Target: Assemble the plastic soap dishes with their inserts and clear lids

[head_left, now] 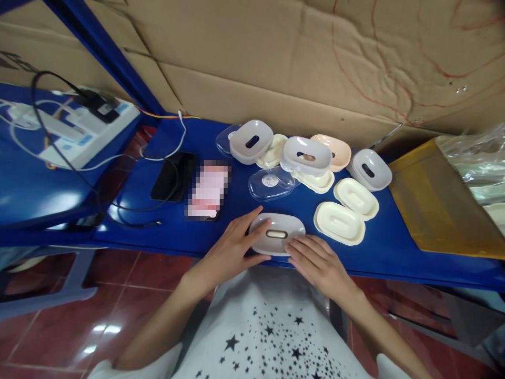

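Note:
In front of me at the table's near edge lies a grey oval dish with a slot (260,244), and a cream-coloured piece shows through the slot. My left hand (232,239) grips its left end, thumb along the near rim and fingers over the far side. The fingers of my right hand (315,260) are pressed together over the dish's right end; that thumb is hidden. Just right of the dish are two cream oval trays, one nearer (340,223) and one behind it (356,198). A clear oval cover (260,185) with a round label lies behind the dish.
Farther back are more grey slotted dishes (252,141) and a peach one (341,150). To the left lie a black phone (173,176), a lit phone (208,189) and a power strip (94,134) with cables. A cardboard box (445,205) with clear plastic bags stands right.

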Action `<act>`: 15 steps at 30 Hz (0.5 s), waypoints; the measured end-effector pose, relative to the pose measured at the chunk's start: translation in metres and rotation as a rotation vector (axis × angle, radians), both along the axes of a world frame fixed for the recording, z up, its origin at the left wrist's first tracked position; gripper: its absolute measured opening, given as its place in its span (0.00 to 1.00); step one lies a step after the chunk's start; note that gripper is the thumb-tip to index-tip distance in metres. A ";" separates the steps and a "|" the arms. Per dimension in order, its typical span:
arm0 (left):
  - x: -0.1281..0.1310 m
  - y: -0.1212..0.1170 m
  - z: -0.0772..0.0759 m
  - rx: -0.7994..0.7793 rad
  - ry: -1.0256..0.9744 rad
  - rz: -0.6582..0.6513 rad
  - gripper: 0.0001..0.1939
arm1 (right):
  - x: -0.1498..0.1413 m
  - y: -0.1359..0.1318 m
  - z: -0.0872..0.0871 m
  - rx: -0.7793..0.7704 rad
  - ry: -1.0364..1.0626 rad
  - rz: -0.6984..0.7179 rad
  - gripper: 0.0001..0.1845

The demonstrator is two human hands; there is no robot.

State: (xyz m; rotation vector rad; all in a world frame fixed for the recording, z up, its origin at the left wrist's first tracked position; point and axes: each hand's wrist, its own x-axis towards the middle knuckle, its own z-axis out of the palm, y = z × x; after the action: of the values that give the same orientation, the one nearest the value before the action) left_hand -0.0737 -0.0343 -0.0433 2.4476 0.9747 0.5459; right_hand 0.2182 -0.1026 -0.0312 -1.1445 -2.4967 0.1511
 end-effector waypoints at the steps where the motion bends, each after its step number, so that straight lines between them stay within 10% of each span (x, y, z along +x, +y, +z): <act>1: 0.000 0.000 0.000 0.015 0.002 -0.006 0.44 | -0.001 -0.001 -0.002 0.018 -0.007 -0.007 0.32; 8: 0.002 0.001 -0.002 0.152 0.079 -0.026 0.43 | -0.007 -0.004 -0.014 0.129 -0.013 -0.043 0.20; 15: 0.002 0.005 0.012 0.112 0.070 -0.035 0.38 | 0.001 0.014 0.010 0.038 0.046 -0.001 0.18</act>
State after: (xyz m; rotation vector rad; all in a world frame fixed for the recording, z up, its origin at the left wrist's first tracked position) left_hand -0.0722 -0.0296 -0.0315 2.5942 0.9500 0.5184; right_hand 0.2193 -0.0886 -0.0211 -1.1147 -2.4482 0.1281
